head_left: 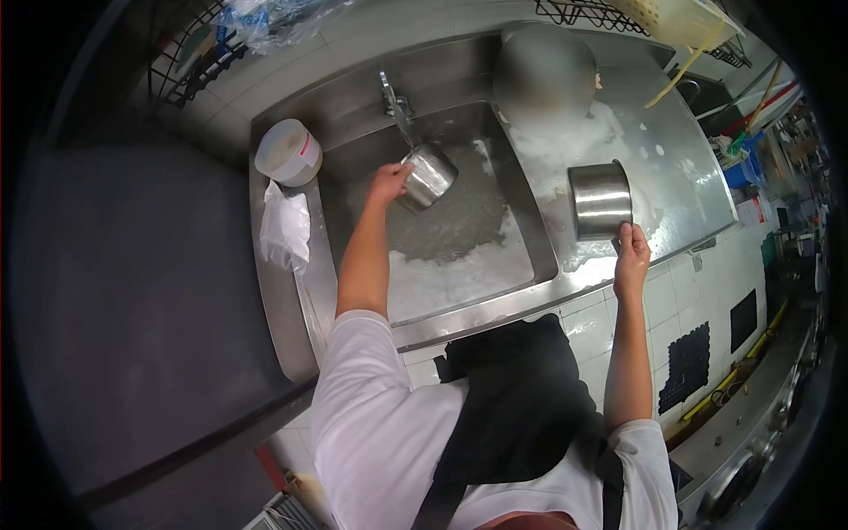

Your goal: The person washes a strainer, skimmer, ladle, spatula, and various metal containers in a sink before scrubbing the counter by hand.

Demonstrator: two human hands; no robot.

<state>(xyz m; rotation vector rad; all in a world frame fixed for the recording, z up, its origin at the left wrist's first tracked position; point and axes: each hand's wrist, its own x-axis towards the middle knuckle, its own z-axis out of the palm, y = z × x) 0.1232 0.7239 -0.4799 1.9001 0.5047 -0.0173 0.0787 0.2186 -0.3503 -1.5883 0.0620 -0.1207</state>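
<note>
My left hand (pixel 389 183) is closed on a small stainless steel pot (pixel 430 179), which is tilted over the sink (pixel 548 256). Water from the tap (pixel 389 95) runs down onto this pot. Below it the basin holds cloudy water with white foam along the near side. On the right, my right hand (pixel 632 252) grips a second steel pot (pixel 599 201) at its near edge. That pot lies over the wet, foamy drainboard (pixel 685 190), its shiny side wall facing me.
Left of the basin stands a white plastic tub (pixel 289 153) with a label. A crumpled white plastic bag (pixel 285 227) lies beside it on the sink ledge. Wire racks (pixel 199 66) hang above, and a yellow perforated basket (pixel 680 19) is at top right. A blurred patch covers the back of the drainboard.
</note>
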